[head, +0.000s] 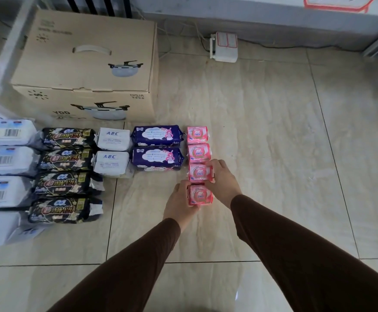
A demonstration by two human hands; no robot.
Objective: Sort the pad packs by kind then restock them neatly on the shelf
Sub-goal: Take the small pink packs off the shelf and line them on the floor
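The nearest pink pad pack (200,195) (last of a column of four on the tiled floor (273,131)) is gripped at its left edge by the left hand (180,202), while the third pink pack (198,172) is clasped by the right hand (222,177).

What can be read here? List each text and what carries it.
"ABC": two white packs.
"420": four black packs.
"DISJA", "YOO": cardboard box.
Pink packs, held by left hand and right hand, navy packs: print unreadable.
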